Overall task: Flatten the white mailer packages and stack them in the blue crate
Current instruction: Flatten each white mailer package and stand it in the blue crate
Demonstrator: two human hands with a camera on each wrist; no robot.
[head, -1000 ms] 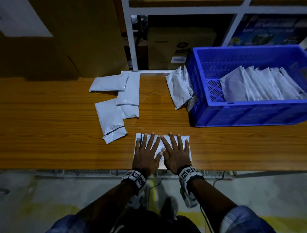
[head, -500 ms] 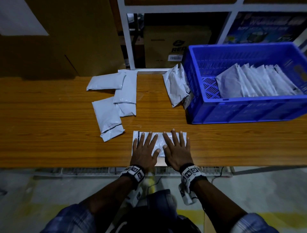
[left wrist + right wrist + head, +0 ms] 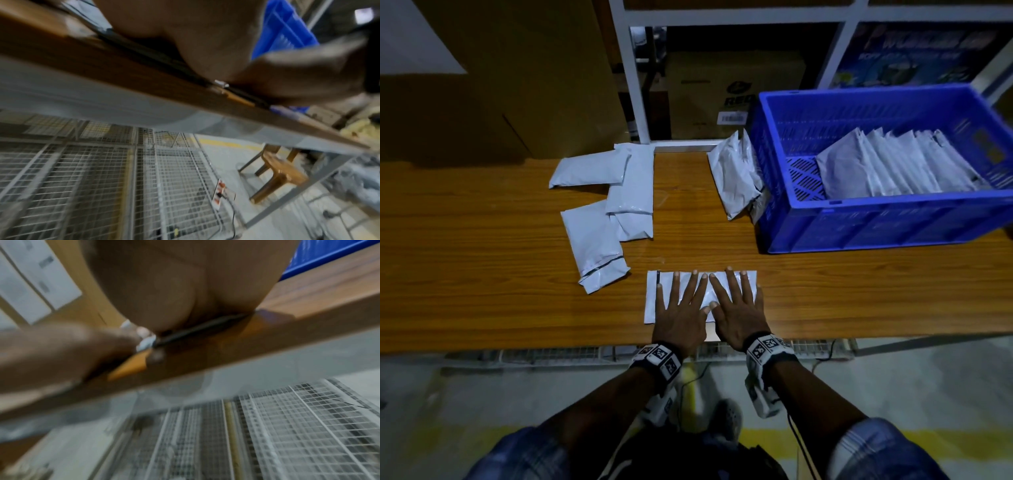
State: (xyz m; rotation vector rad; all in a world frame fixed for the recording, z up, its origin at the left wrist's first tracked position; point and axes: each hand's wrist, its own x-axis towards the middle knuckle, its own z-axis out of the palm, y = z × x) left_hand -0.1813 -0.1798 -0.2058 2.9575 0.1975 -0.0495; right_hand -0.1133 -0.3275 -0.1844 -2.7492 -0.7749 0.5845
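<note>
A white mailer (image 3: 652, 296) lies flat near the front edge of the wooden table (image 3: 482, 274). My left hand (image 3: 681, 301) and right hand (image 3: 738, 299) press on it side by side, palms down, fingers straight and spread. The blue crate (image 3: 893, 222) stands at the right with several flattened mailers (image 3: 893, 168) leaning in a row inside. Loose puffy mailers (image 3: 602, 205) lie left of centre, and two more (image 3: 736, 178) lean against the crate's left wall. Both wrist views show only blurred palm undersides (image 3: 195, 32) (image 3: 174, 280) at the table edge.
A white shelf frame (image 3: 633, 85) with cardboard boxes (image 3: 732, 92) stands behind the table. A big brown carton (image 3: 500, 85) fills the back left. Wire mesh panels (image 3: 102, 178) and a brown stool (image 3: 281, 172) sit under and beside the table.
Both hands have stayed flat on the mailer, with only small shifts of the fingers over it. The head view has tilted slightly.
</note>
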